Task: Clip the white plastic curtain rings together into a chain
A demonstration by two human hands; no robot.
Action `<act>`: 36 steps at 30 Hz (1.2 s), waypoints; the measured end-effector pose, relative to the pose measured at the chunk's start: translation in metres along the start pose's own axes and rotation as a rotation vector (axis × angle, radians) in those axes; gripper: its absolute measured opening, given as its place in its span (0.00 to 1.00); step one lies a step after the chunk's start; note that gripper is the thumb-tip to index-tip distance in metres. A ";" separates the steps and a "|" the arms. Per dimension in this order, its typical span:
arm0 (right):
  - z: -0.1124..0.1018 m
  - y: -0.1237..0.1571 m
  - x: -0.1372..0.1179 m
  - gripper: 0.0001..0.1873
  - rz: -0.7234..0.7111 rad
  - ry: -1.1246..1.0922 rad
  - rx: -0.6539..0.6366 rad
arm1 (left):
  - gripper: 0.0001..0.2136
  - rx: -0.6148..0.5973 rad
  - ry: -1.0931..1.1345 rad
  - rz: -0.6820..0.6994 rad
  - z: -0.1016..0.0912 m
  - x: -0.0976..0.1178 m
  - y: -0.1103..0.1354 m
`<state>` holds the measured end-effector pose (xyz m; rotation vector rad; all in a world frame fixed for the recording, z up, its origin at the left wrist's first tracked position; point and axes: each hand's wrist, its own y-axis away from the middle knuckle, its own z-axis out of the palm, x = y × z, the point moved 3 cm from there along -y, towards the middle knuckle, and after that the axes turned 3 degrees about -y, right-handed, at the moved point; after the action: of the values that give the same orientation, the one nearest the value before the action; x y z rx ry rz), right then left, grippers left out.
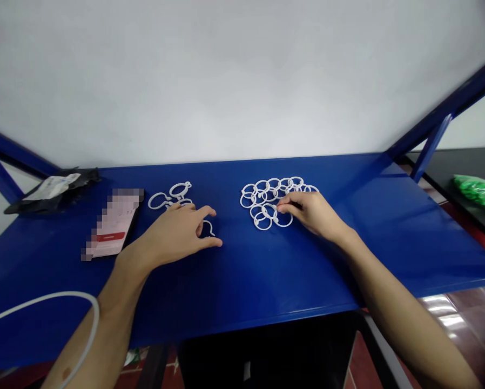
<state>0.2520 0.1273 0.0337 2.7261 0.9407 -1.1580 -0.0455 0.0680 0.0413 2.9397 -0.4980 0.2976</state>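
Hands are both down on the blue counter (pixel 242 281), well apart. The left hand (pixel 172 237) is spread and arched, with a white plastic ring (pixel 207 229) between its thumb and forefinger, not clearly pinched. Three more rings lie by its fingers: two free (pixel 159 201) just beyond them and one partly under them, making four in this group. The right hand (pixel 309 212) pinches at a ring in a pile of rings (pixel 267 195), its fingertips (pixel 285 200) closed together on the pile's near side. That pile holds roughly sixteen, overlapping too much for an exact count. Left of the rings lie one blurred printed card (pixel 113 224) and one black bag (pixel 52 189) with a white label. One white cable (pixel 56 300) curves beside the left forearm. One green bag (pixel 478 193) sits on a dark surface off to the right.
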 end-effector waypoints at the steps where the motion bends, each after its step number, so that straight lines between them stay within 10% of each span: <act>1: 0.002 0.000 0.000 0.08 0.007 0.001 -0.020 | 0.28 -0.038 0.012 -0.016 0.001 0.000 0.000; 19: -0.004 0.003 -0.003 0.08 0.045 0.187 0.131 | 0.05 -0.063 0.043 0.030 0.007 0.008 -0.008; 36: 0.008 0.006 0.001 0.10 0.249 0.328 -0.075 | 0.07 0.010 0.038 0.156 0.019 0.022 -0.009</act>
<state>0.2509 0.1211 0.0262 2.9161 0.6239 -0.6363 -0.0187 0.0663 0.0267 2.9042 -0.7234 0.3736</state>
